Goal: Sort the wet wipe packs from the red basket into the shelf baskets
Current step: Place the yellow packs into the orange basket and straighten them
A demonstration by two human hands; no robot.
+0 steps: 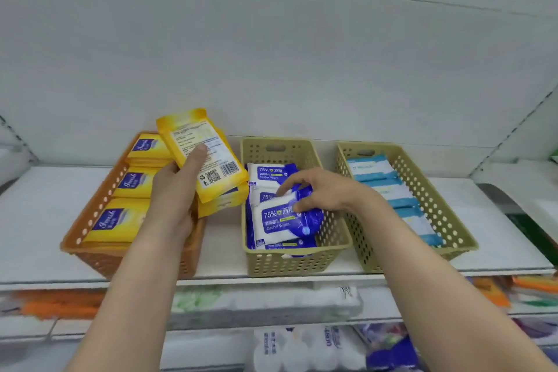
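While you stand at the shelf (45, 199), stock reads as follows.

Item 1: orange basket (90, 220), toward the shelf's left end, holding yellow packs in a row, face up. Your left hand (175, 190) is clamped on a small stack of yellow packs (208, 157), back label and barcode upward, thumb across the top one. The stack hangs over the basket's right rim, partly above the gap to the next basket.

Item 2: middle beige basket (271, 263), at the shelf's front edge, holding blue-and-white alcohol wipe packs. Your right hand (320, 190) has its fingers curled round the top alcohol pack (280, 217), which lies tilted on the others.

Item 3: right beige basket (453, 229), holding pale blue packs (389, 187) in a row, untouched.

Item 4: red basket, not in view.

Risks, as judged:
- The lower yellow packs look loosely held; if your grip slackens they may slide out into the gap or over the shelf's front edge.
- Letting go of the stack this far right could drop it on the rim instead of inside the orange basket.
- The alcohol pile sits uneven; pressing on the tilted pack may push a pack against the basket's near wall or leave it standing proud.
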